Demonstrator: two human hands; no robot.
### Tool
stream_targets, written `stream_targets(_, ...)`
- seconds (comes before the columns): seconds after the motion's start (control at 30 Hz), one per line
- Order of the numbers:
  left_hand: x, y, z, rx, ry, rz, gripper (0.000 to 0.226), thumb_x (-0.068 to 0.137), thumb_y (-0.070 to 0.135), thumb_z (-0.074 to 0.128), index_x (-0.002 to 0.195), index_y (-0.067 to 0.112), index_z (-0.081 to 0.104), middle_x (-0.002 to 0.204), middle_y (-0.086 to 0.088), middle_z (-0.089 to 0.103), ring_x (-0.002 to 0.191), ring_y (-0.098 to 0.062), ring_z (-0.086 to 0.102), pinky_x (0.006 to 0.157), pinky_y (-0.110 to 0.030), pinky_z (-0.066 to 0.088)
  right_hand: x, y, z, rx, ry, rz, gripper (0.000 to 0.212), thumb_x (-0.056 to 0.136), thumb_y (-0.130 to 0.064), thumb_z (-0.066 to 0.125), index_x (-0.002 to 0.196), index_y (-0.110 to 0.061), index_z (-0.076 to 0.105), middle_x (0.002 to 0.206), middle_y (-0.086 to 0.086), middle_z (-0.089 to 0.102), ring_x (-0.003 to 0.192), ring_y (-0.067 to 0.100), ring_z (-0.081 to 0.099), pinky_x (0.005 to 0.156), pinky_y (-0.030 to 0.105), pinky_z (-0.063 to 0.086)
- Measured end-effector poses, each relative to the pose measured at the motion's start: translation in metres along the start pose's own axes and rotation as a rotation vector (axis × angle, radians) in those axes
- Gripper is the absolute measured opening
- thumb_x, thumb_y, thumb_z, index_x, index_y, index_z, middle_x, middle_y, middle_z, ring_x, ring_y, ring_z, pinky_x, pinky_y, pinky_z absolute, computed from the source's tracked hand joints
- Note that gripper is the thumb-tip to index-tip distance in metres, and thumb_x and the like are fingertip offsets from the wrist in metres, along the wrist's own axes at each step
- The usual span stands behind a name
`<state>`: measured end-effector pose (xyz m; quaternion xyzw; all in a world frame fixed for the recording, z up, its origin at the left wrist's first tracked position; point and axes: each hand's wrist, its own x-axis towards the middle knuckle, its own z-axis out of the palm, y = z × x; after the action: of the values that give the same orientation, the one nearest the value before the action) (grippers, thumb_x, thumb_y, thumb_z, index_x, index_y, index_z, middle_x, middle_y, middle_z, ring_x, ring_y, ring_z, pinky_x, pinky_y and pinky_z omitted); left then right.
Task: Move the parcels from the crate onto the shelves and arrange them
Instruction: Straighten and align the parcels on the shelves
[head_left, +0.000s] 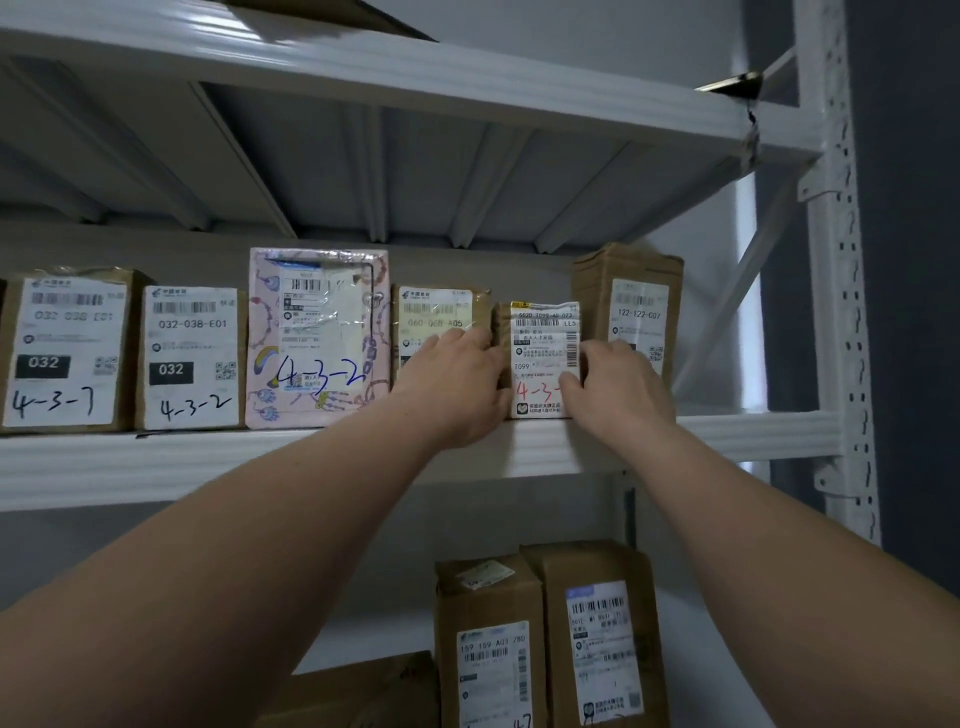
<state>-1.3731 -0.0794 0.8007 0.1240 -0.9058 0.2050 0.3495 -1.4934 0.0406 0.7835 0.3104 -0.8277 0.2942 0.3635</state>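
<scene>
My left hand (457, 384) and right hand (618, 387) curl round the sides of the small parcel (543, 358). It stands on the shelf (260, 462). I should slide it back slowly and straight so it won't tip.

The right hand (623, 389) covers the end of the red number on the small parcel (543, 343).

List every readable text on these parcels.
"032": left box, second box
"4-3-7": left box
"032-038-E01": second box
"4-3-2": second box
"4-3-2": pink parcel
"060 068 A05": fourth box
"T099": held parcel
"4-3-", cut off: held parcel
"122-122-C07": right box
"159 159 A03 780": lower box
Fine print: too small.
</scene>
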Motion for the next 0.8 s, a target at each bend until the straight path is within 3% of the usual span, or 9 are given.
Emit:
stream_targets(0.3, 0.055, 0.028, -0.009, -0.02, 0.119, 0.059, 0.051, 0.095, 0.034, 0.05, 0.142, 0.016, 0.041, 0.141, -0.009, 0.043, 0.131, -0.027, 0.04, 0.114, -0.044, 0.031, 0.028, 0.039, -0.013, 0.123, 0.144, 0.277, 0.047, 0.095, -0.031, 0.052, 0.136, -0.012, 0.044, 0.133, 0.012, 0.047, 0.123, 0.033, 0.046, 0.093, 0.043, 0.044)
stream_targets(0.5, 0.088, 0.056, -0.005, -0.014, 0.135, 0.017, 0.061, 0.095, 0.034, 0.053, 0.15, 0.019, 0.031, 0.153, -0.007, 0.032, 0.144, -0.026, 0.025, 0.121, -0.049, 0.011, 0.057, 0.084, -0.011, 0.308, 0.177, 0.424, 0.049, 0.095, -0.03, 0.05, 0.139, -0.008, 0.042, 0.141, 0.014, 0.046, 0.127, 0.036, 0.046, 0.1, 0.045, 0.042)
stream_targets(0.67, 0.117, 0.072, 0.001, 0.01, 0.087, -0.107, 0.048, 0.098, 0.04, 0.043, 0.139, 0.016, 0.045, 0.145, -0.007, 0.041, 0.141, -0.026, 0.03, 0.12, -0.055, 0.01, 0.082, 0.104, -0.007, 0.469, -0.005, 0.359, 0.046, 0.101, -0.031, 0.039, 0.144, -0.013, 0.043, 0.141, 0.015, 0.051, 0.127, 0.034, 0.049, 0.091, 0.034, 0.039)
stream_targets(0.8, 0.125, 0.082, 0.004, -0.016, 0.055, -0.179, 0.042, 0.101, 0.039, 0.037, 0.131, 0.015, 0.051, 0.136, -0.007, 0.05, 0.135, -0.027, 0.037, 0.119, -0.056, 0.013, 0.092, 0.114, -0.003, 0.555, -0.041, 0.26, 0.034, 0.102, -0.031, 0.036, 0.121, -0.016, 0.06, 0.119, 0.011, 0.064, 0.106, 0.031, 0.058, 0.076, 0.029, 0.037)
